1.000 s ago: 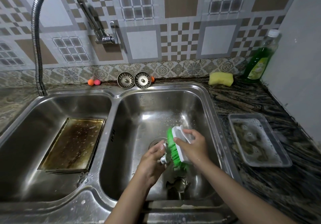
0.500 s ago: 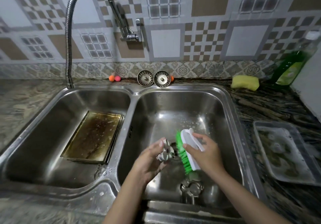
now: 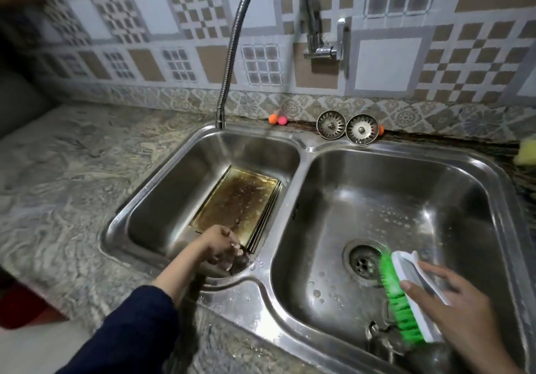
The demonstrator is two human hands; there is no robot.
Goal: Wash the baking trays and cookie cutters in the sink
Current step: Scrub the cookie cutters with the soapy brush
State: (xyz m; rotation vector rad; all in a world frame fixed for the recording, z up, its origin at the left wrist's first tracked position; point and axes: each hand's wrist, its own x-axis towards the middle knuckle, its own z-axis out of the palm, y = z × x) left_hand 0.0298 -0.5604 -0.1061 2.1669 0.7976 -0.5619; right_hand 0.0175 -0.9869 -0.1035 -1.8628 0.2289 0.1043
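Note:
A stained, browned baking tray [image 3: 240, 199] lies flat in the left basin of the steel double sink [image 3: 293, 156]. My left hand [image 3: 219, 244] is down at the tray's near right corner, fingers curled; a small metal cookie cutter [image 3: 235, 248] barely shows at the fingertips. Over the right basin, my right hand [image 3: 455, 312] grips a white scrubbing brush with green bristles [image 3: 401, 295], just right of the drain [image 3: 362, 262]. Another metal cookie cutter [image 3: 380, 337] lies on the right basin's floor under the brush.
A flexible faucet [image 3: 232, 42] arches from the wall, its spout over the left basin's back rim. Two drain strainers [image 3: 346, 127] lean at the back of the sink, beside small orange and pink balls [image 3: 277, 119]. A yellow sponge [image 3: 528, 153] sits at the right edge. Marble counter [image 3: 63, 170] spreads left.
My left hand has carried the cookie cutter from the brush in the right basin over to the left basin beside the tray. The view has swung left; the brush hand stays over the right basin.

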